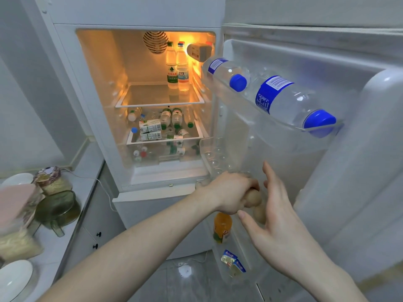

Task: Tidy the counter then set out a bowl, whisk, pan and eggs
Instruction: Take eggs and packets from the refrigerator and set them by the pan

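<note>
Here, egg [253, 198] lengthwise in left hand [231, 192]

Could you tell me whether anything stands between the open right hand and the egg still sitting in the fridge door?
Nothing visible does. The right hand is open right beside the second egg in the door tray; the left hand grips another egg just above it, not between them.

I see the white counter [85, 192] at left carrying two white bowls [15, 277], a green glass jug [57, 209] and a lidded jar [51, 179]; fridge shelf [157, 95] holds two upright bottles [177, 66]
</note>
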Demonstrator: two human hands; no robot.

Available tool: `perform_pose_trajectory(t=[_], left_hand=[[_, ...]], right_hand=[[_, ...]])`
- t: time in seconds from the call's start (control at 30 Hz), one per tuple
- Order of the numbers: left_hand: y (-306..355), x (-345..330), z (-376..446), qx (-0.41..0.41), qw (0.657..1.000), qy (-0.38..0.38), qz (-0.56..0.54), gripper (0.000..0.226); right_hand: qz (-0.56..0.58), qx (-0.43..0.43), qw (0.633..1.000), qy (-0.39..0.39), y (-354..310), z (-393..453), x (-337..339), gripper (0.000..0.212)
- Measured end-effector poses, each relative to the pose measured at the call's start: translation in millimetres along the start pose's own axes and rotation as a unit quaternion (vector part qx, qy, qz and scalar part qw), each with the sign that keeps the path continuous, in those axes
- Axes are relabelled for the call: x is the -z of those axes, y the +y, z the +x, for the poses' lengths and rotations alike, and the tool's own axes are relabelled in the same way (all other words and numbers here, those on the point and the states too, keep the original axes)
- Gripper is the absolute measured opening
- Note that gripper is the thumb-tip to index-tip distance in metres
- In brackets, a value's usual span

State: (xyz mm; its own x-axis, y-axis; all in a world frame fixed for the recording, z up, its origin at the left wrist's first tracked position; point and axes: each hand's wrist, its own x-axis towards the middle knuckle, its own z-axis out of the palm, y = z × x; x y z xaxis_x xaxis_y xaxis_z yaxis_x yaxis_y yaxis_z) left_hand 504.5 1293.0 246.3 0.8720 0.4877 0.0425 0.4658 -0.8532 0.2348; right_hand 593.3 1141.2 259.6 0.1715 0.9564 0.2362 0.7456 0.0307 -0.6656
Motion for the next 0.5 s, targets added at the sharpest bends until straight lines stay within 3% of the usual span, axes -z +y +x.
perform_pose_trajectory(t=[0.2, 0.37, 0.5], left_hand=[[-17, 5, -18, 0.056, 0.996, 0.073, -0.011, 0.04], [-28, 12, -50, 0.087, 0.979, 0.169, -0.076, 0.032], [-32, 18, -75, 0.107, 0.968, 0.202, -0.106, 0.031]], right_hand=[[-0.03, -0.013, 0.999, -0.014, -4, 4, 1, 0.104], [-0.112, -0.055, 0.988, -0.09, -10, 13, 4, 0.101], [-0.178, -0.077, 0.97, -0.146, -20, 22, 10, 0.09]])
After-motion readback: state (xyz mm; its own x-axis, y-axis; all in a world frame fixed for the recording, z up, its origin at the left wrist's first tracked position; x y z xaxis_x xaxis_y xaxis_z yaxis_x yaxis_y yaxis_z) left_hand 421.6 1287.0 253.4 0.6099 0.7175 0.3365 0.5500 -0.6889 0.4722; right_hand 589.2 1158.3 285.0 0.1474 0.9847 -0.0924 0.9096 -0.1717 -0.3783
